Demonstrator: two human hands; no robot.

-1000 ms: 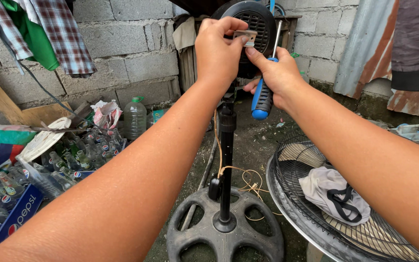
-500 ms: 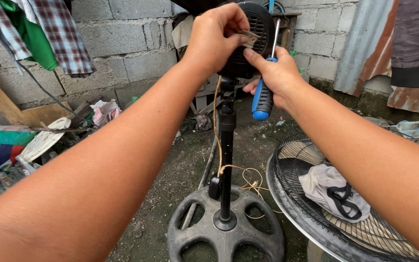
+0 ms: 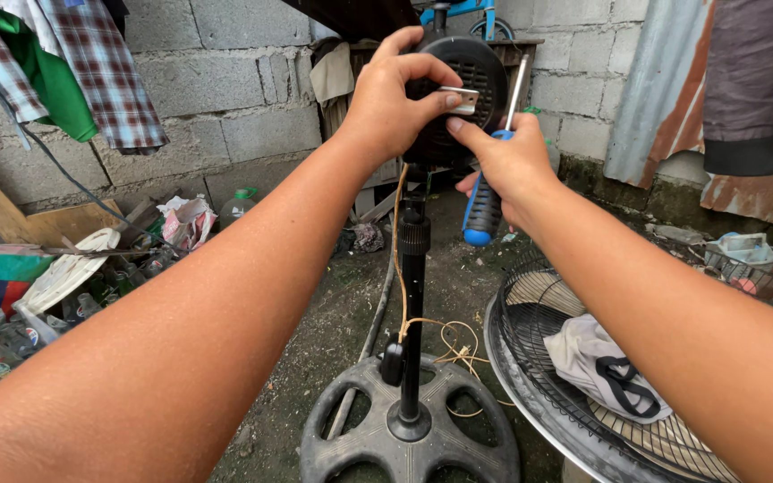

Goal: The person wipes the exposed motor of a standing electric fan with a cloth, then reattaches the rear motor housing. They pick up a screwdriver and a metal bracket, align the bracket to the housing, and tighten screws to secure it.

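A black fan motor housing (image 3: 474, 79) tops a black stand pole (image 3: 412, 295) rising from a round grey base (image 3: 378, 443). My left hand (image 3: 388, 100) grips the housing and pinches a small silver metal piece (image 3: 461, 100) against it with thumb and fingers. My right hand (image 3: 498, 161) holds a blue-handled screwdriver (image 3: 485, 201), shaft pointing up, while its forefinger touches the metal piece from below. A thin tan cord (image 3: 445, 338) hangs down the pole and coils on the ground.
A wire fan guard (image 3: 539, 304) lies on the ground at right with a white cloth bag (image 3: 606, 367) in it. Empty bottles and litter (image 3: 55, 304) pile up at left. A grey block wall (image 3: 225, 98) stands behind, clothes (image 3: 73, 72) hanging.
Both hands stay at the fan housing; the fingers have shifted slightly on the small metal piece. The view has moved a little.
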